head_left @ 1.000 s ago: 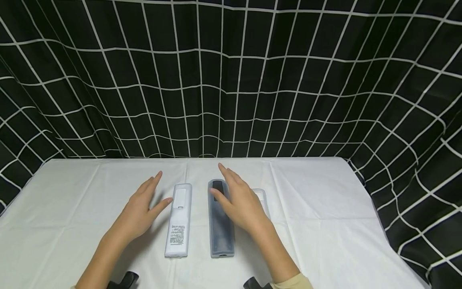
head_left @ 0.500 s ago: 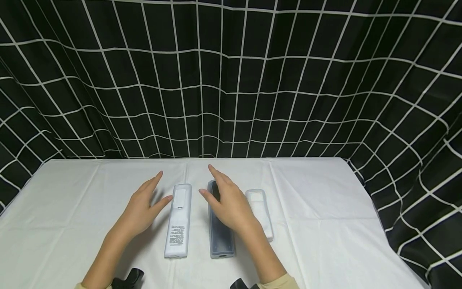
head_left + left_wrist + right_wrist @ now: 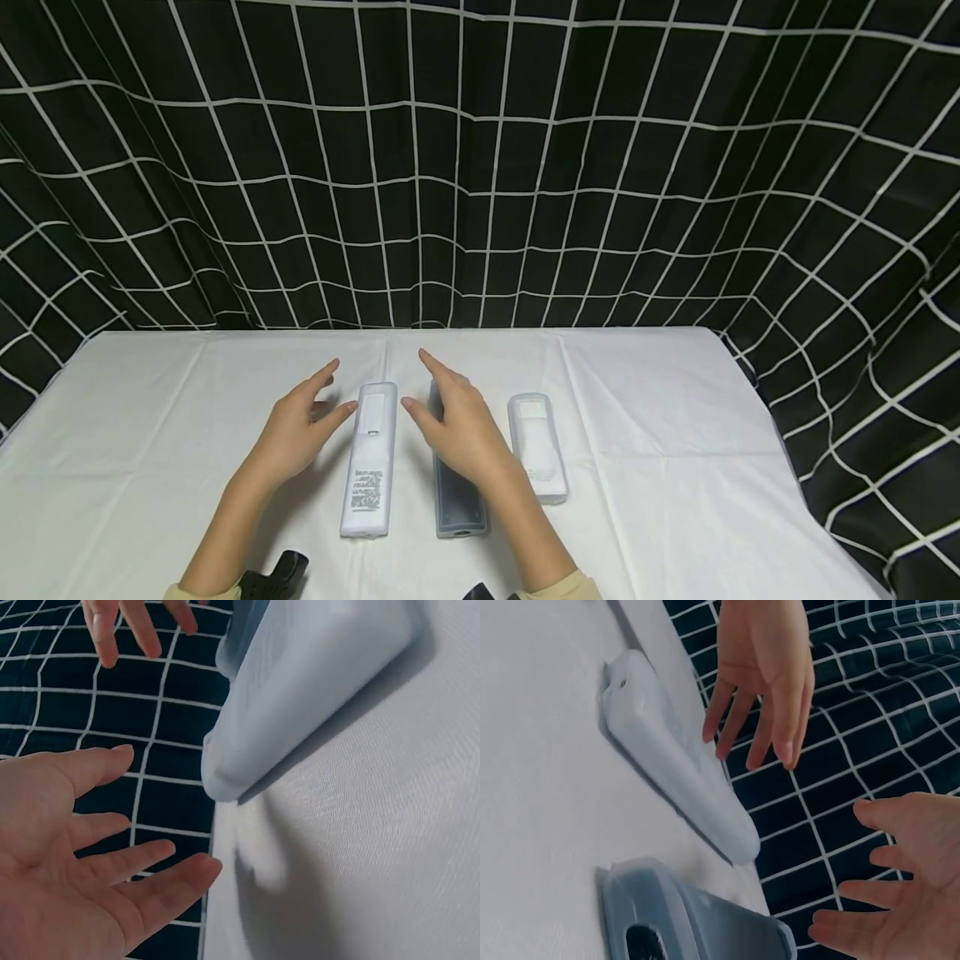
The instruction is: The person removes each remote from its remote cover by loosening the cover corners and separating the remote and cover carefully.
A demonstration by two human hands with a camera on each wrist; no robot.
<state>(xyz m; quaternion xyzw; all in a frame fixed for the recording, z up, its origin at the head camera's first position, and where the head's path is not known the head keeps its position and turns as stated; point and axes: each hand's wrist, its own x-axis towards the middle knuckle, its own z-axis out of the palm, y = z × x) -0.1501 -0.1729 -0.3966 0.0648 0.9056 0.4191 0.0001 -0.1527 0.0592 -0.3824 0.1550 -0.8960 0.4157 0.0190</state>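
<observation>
Lying between left hand (image 3: pixel 296 433) and right hand (image 3: pixel 463 429), both loosely outstretched: a white remote (image 3: pixel 369 454).

Black gridded curtain (image 3: pixel 435 150) — white-draped table (image 3: pixel 675 508).

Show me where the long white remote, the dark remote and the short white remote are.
Long white remote (image 3: pixel 369 455): head view, middle of its upturned back.
Dark remote (image 3: pixel 458 502): head view, lower part of its upper face.
Short white remote (image 3: pixel 538 447): head view, middle of its upper face.
</observation>
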